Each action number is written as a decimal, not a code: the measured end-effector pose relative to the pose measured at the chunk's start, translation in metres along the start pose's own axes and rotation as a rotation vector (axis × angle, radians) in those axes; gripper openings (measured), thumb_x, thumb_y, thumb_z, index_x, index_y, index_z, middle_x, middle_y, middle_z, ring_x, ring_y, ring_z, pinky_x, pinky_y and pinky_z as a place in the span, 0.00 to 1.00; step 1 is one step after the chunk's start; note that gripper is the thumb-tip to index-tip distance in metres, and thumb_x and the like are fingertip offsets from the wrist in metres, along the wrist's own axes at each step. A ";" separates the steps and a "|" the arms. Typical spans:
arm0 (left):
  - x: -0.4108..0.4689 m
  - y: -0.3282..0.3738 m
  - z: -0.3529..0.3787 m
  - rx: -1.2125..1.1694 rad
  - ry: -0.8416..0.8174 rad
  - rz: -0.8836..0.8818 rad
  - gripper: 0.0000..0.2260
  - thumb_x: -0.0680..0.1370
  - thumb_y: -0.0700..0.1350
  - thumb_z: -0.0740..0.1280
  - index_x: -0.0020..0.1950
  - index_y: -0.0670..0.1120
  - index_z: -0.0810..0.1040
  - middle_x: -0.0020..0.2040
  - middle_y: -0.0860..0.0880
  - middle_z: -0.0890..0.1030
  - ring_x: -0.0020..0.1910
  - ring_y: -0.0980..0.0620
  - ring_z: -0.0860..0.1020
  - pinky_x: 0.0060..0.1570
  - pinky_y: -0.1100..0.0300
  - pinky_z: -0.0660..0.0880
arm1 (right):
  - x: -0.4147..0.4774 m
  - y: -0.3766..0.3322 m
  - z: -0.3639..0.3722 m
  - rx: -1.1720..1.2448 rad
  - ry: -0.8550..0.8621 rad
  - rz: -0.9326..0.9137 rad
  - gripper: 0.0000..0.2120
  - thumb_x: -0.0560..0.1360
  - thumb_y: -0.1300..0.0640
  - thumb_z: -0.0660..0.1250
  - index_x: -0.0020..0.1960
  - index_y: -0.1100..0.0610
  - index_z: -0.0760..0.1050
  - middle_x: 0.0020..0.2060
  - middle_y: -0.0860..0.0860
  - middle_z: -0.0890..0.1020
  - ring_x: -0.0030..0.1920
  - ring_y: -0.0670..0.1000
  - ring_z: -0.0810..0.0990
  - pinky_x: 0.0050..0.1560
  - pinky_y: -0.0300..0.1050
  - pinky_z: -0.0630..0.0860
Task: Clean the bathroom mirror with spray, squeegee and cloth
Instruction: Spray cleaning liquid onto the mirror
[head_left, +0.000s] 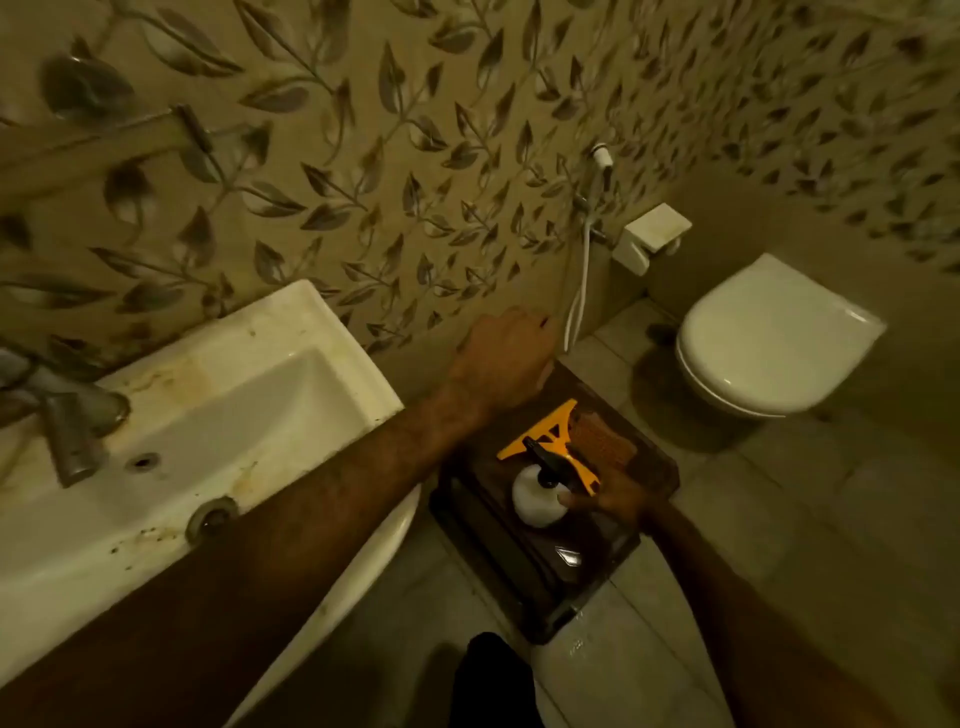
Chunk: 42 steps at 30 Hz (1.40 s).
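A white spray bottle (532, 501) with a black trigger head stands on a dark low stool (582, 561) on the floor beside the sink. My right hand (613, 496) grips the bottle from the right, thumb on its side. Behind the bottle lies a yellow squeegee (543, 428), and an orange cloth (602, 441) rests to its right. My left hand (501, 364) reaches over the stool's far end by the wall; its back faces me and the curled fingers are hidden. The mirror is out of view.
A stained white sink (249, 395) with a metal tap (67, 431) fills the left. A white toilet (774, 338) with its lid down stands at the right, with a hand-shower hose (584, 270) on the leaf-patterned wall. The floor is grey tile.
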<state>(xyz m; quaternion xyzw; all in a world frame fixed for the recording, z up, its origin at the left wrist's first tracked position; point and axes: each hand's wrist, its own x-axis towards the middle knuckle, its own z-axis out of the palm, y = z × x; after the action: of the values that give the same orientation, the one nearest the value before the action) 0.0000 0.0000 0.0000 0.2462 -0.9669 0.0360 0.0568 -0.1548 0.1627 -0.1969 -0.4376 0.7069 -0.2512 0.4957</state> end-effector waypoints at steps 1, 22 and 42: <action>0.002 0.001 0.004 0.026 -0.014 0.001 0.11 0.82 0.48 0.59 0.61 0.46 0.74 0.57 0.46 0.78 0.54 0.47 0.77 0.40 0.57 0.64 | -0.003 0.006 0.008 0.051 -0.005 -0.074 0.45 0.65 0.40 0.78 0.77 0.37 0.58 0.76 0.39 0.65 0.76 0.44 0.65 0.70 0.40 0.68; -0.023 -0.142 -0.232 0.302 0.278 -0.173 0.27 0.82 0.49 0.57 0.80 0.43 0.59 0.80 0.43 0.61 0.77 0.44 0.64 0.68 0.47 0.69 | 0.000 -0.309 -0.002 0.354 0.223 -0.483 0.22 0.72 0.42 0.68 0.64 0.45 0.77 0.45 0.57 0.83 0.38 0.51 0.79 0.34 0.40 0.75; -0.382 -0.391 -0.621 0.646 0.605 -1.076 0.51 0.77 0.40 0.69 0.77 0.43 0.26 0.78 0.45 0.27 0.81 0.45 0.38 0.80 0.50 0.51 | -0.172 -0.917 0.144 0.231 0.265 -1.289 0.16 0.73 0.37 0.70 0.50 0.49 0.82 0.32 0.48 0.81 0.37 0.53 0.83 0.45 0.57 0.83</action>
<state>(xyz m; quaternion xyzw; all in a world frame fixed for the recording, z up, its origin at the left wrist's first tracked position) 0.5776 -0.1016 0.5830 0.6749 -0.5930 0.3558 0.2576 0.3383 -0.1272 0.5544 -0.6820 0.3274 -0.6231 0.1989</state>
